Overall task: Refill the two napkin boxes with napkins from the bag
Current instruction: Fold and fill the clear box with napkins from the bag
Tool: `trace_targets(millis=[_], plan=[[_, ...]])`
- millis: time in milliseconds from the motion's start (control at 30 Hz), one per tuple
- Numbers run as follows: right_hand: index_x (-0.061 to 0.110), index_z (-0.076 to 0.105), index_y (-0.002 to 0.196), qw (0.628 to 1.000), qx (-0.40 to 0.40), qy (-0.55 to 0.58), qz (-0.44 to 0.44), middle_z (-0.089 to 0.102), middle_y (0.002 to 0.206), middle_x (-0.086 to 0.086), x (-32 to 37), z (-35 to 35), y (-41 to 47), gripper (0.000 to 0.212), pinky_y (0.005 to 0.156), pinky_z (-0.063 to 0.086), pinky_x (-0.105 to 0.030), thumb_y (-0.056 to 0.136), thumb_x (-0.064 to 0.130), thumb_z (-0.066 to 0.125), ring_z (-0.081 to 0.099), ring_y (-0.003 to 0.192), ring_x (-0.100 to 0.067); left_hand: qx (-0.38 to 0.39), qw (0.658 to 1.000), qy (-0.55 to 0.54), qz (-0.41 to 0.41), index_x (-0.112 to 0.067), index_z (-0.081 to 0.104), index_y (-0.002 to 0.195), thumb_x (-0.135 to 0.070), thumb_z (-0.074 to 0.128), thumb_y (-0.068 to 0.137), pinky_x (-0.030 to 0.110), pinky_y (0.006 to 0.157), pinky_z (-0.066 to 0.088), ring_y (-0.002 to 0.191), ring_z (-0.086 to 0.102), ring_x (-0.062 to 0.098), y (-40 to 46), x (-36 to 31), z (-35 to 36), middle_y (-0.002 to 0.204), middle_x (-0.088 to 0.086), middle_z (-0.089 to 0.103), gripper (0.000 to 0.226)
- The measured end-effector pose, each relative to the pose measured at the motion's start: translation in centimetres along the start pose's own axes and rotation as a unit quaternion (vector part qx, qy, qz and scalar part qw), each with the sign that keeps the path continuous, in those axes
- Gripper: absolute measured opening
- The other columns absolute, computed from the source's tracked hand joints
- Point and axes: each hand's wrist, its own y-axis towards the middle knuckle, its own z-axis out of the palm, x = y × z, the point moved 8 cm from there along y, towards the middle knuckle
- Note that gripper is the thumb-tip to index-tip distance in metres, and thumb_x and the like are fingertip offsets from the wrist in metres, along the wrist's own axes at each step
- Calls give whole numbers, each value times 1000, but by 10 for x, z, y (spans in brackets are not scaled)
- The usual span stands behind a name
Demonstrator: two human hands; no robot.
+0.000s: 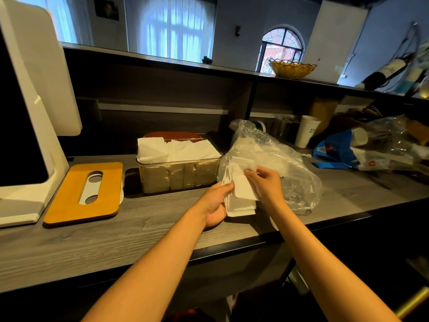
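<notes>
The person holds a stack of white napkins [241, 191] above the grey wooden counter [144, 226], just in front of the clear plastic bag [278, 159]. The left hand [217, 205] grips the stack's lower edge, and the right hand [267, 182] pinches its top sheets. The open clear napkin box [178, 175], heaped with napkins, stands just to the left, beside a wooden slotted lid [86, 191].

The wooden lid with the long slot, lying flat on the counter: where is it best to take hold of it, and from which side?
Grip the wooden lid by its near long edge, coming from the front. It lies flat, so fingers must slip under an edge; the white stand crowds its left side, and the open napkin box stands to its right.
</notes>
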Motion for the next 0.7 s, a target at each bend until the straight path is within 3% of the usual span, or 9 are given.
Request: trace_targets(millis=[100, 333, 400, 533, 633, 700], plan=[[20, 72, 80, 1000, -18, 19, -4, 72, 82, -5, 1, -4, 0, 14, 71, 50, -37, 91, 14, 67, 67, 83, -28, 2, 1000, -13, -14, -16, 53, 132, -16, 42, 104, 48, 87, 55, 98, 68, 27, -1, 0, -1, 110, 13, 70, 30], [16, 68, 87, 998, -41, 45, -21, 68, 82, 0, 7, -16, 0, 12, 55, 48, -15, 95, 11, 61, 62, 72, -10, 10, 1000, -16, -21, -21, 54, 131, -15, 39, 105, 46, 81, 57, 94, 69, 24, -1, 3, -2, 102, 9, 73, 31], [18, 65, 83, 997, -56, 41, -23, 65, 80, 1, 6, -21, 1, 17, 54, 47, -15, 97, 11, 58, 60, 69, -9, 10, 1000, -18, -21, -20, 55, 129, -14, 36, 106, 48, 82, 56, 96, 68, 26, -2, 2, 0, 104, 9, 73, 31], [17, 60, 85, 993, -111, 42, -29, 59, 83, -1, 10, -39, 4, 15, 68, 46, -28, 99, 15, 53, 56, 77, -16, -1, 999, -39, -28, -17, 56, 125, -17, 37, 106, 50, 82, 52, 100, 66, 30, -4, 1, -2, 107, 13, 71, 26], [18, 57, 82, 984, -146, 84, -48, 55, 75, 3, 22, -52, -1, 18, 56, 44, -19, 99, 14, 52, 53, 63, -3, -9, 997, -70, -35, -12, 54, 132, -23, 41, 104, 51, 84, 50, 105, 64, 33, -4, 0, -2, 114, 16, 69, 33], [12, 58, 85, 987, -128, 88, -41, 55, 74, 1, 23, -46, -4, 16, 47, 42, -17, 100, 15, 52, 54, 57, -3, -17, 997, -76, -26, -12, 52, 138, -21, 41, 104, 50, 87, 50, 105, 63, 32, -2, 0, -3, 117, 16, 67, 37]])
